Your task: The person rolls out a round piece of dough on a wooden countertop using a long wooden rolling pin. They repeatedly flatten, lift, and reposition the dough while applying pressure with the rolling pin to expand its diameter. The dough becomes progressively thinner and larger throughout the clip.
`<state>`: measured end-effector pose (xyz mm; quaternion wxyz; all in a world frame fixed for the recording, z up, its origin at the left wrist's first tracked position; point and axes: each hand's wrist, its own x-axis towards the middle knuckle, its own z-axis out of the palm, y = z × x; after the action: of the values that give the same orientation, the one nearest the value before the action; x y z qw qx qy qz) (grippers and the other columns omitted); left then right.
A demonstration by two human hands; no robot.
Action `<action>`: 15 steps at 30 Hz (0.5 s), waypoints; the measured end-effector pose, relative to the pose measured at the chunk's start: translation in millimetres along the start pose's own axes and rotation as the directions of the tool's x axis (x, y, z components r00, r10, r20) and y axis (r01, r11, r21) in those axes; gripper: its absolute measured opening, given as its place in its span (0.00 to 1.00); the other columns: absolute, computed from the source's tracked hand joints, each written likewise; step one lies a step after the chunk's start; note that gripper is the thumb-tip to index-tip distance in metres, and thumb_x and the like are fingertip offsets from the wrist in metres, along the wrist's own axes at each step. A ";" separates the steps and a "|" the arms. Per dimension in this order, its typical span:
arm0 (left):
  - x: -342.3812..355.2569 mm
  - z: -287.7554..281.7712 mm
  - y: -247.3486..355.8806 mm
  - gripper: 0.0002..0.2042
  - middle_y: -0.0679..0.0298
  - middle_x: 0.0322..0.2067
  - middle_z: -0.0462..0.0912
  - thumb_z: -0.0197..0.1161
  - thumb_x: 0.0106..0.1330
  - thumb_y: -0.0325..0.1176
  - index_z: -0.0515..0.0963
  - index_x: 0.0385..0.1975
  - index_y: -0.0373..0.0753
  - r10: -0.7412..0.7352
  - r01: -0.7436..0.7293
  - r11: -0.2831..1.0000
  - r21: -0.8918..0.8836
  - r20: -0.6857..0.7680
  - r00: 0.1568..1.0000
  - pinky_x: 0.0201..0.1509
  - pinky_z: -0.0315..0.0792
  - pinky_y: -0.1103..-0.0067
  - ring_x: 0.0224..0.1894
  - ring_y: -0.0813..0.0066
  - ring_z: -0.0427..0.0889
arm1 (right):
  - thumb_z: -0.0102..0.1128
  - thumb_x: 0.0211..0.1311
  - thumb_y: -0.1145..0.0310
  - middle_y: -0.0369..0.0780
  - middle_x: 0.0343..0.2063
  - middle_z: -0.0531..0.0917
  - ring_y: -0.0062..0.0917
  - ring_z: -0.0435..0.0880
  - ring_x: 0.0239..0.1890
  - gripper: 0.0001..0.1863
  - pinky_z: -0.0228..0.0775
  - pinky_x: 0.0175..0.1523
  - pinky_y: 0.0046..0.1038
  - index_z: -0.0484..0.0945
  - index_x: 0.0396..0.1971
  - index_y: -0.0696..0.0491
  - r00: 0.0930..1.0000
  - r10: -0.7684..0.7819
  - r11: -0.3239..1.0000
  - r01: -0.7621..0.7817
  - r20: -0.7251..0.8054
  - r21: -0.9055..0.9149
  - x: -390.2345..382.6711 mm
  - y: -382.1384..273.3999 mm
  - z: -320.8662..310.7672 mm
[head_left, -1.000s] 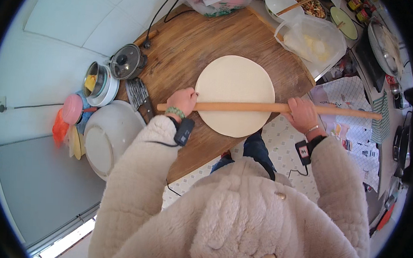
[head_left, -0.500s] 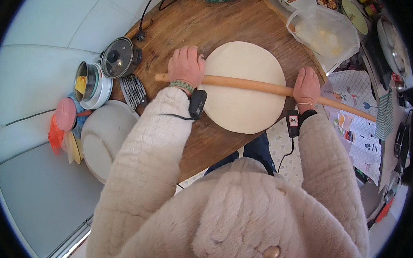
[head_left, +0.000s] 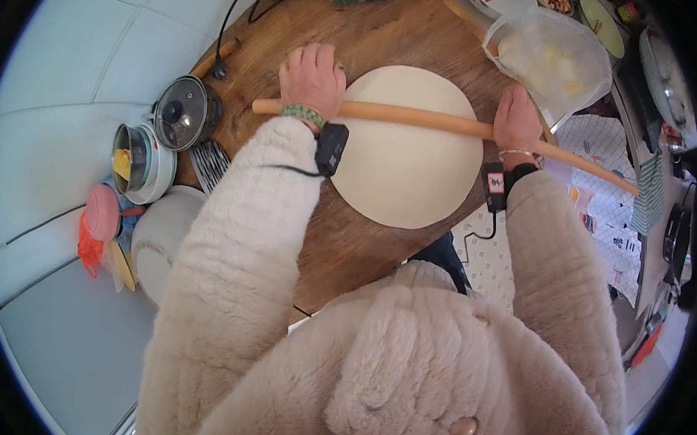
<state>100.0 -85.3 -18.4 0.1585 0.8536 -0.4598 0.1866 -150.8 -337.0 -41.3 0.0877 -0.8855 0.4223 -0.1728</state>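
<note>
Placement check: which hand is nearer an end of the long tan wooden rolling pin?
Left hand, with green braided bracelet: a short stub of rolling pin shows beyond it; far more extends past the right hand.

Smooth wooden rolling pin [head_left: 417, 118]; matt dough [head_left: 410, 173]; wooden tabletop [head_left: 386, 34]

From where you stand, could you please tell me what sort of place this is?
It looks like a kitchen, perhaps a home one: a rolling pin lies across round, flat dough on a wooden surface, and a lidded pot stands near the wall.
</note>
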 end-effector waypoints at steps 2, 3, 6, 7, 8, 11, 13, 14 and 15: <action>-12.0 -5.6 6.1 0.14 0.60 0.46 0.79 0.60 0.60 0.33 0.76 0.45 0.41 -0.014 0.016 0.999 -0.045 0.055 0.998 0.53 0.69 0.59 0.51 0.57 0.75 | 0.48 0.70 0.60 0.48 0.29 0.82 0.50 0.81 0.35 0.09 0.71 0.38 0.51 0.73 0.38 0.50 0.998 0.054 0.997 -0.053 0.026 -0.056 -18.0 -2.1 -1.6; -20.0 -8.4 8.8 0.13 0.60 0.45 0.79 0.60 0.59 0.33 0.77 0.44 0.41 -0.064 0.073 0.992 -0.107 0.084 0.994 0.51 0.71 0.59 0.48 0.56 0.76 | 0.50 0.69 0.60 0.46 0.28 0.82 0.49 0.81 0.34 0.09 0.69 0.38 0.53 0.74 0.38 0.49 0.999 0.005 0.996 -0.001 -0.043 0.085 -28.3 -1.6 -1.7; -26.5 -8.7 8.6 0.12 0.59 0.42 0.80 0.60 0.57 0.33 0.77 0.42 0.41 -0.058 0.078 0.994 -0.075 0.233 0.971 0.44 0.75 0.61 0.46 0.56 0.77 | 0.51 0.68 0.62 0.44 0.25 0.80 0.45 0.80 0.34 0.07 0.69 0.36 0.50 0.75 0.37 0.48 0.991 -0.109 0.994 0.110 -0.075 -0.001 -37.5 0.0 4.2; -22.3 -5.6 6.2 0.12 0.59 0.42 0.80 0.60 0.57 0.33 0.77 0.41 0.41 -0.004 0.018 0.994 -0.109 0.126 0.992 0.44 0.75 0.61 0.46 0.56 0.77 | 0.51 0.68 0.62 0.44 0.26 0.81 0.46 0.80 0.34 0.07 0.69 0.36 0.50 0.75 0.37 0.47 0.986 -0.139 0.990 0.140 -0.096 -0.001 -31.4 0.8 7.0; -11.8 0.4 1.9 0.12 0.59 0.41 0.80 0.60 0.57 0.32 0.77 0.41 0.41 0.025 -0.013 0.992 -0.122 0.093 0.995 0.43 0.75 0.61 0.45 0.56 0.78 | 0.51 0.69 0.62 0.44 0.26 0.81 0.46 0.80 0.34 0.07 0.69 0.36 0.50 0.75 0.37 0.47 0.988 -0.128 0.992 0.127 -0.082 -0.012 -19.1 1.4 10.7; 28.0 19.2 -8.9 0.11 0.59 0.41 0.80 0.60 0.57 0.32 0.76 0.40 0.41 0.010 -0.003 0.996 -0.093 0.072 0.997 0.42 0.76 0.61 0.44 0.56 0.78 | 0.49 0.70 0.61 0.46 0.29 0.83 0.48 0.82 0.35 0.08 0.71 0.38 0.51 0.75 0.38 0.47 0.994 -0.099 0.995 0.099 -0.038 0.004 29.3 -1.4 16.6; 39.7 22.2 -8.2 0.09 0.57 0.40 0.80 0.55 0.61 0.30 0.76 0.40 0.39 -0.009 0.009 0.994 -0.109 0.002 1.000 0.48 0.74 0.61 0.46 0.54 0.77 | 0.49 0.71 0.60 0.49 0.32 0.84 0.50 0.83 0.36 0.09 0.72 0.39 0.52 0.73 0.41 0.48 0.997 -0.074 0.997 0.074 -0.017 -0.009 43.0 -5.7 14.7; 39.1 20.2 -5.6 0.09 0.57 0.41 0.80 0.55 0.61 0.30 0.77 0.40 0.39 -0.053 0.063 0.994 -0.086 0.112 0.992 0.48 0.74 0.61 0.46 0.54 0.77 | 0.49 0.71 0.60 0.49 0.32 0.84 0.50 0.83 0.36 0.09 0.72 0.39 0.52 0.73 0.42 0.48 0.999 -0.011 0.999 0.013 0.051 -0.030 42.9 -8.3 12.7; 37.0 18.0 -2.4 0.10 0.57 0.41 0.80 0.55 0.61 0.30 0.77 0.41 0.40 -0.068 0.079 0.994 -0.078 0.140 0.988 0.48 0.75 0.61 0.46 0.54 0.78 | 0.49 0.70 0.61 0.49 0.32 0.84 0.50 0.83 0.37 0.09 0.72 0.40 0.52 0.73 0.42 0.47 0.997 0.008 0.999 -0.005 0.072 -0.036 39.1 -10.6 10.7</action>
<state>123.9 -118.8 -17.3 0.1687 0.8734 -0.4453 0.1021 -116.3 -360.7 -38.9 0.0875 -0.8912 0.4248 -0.1327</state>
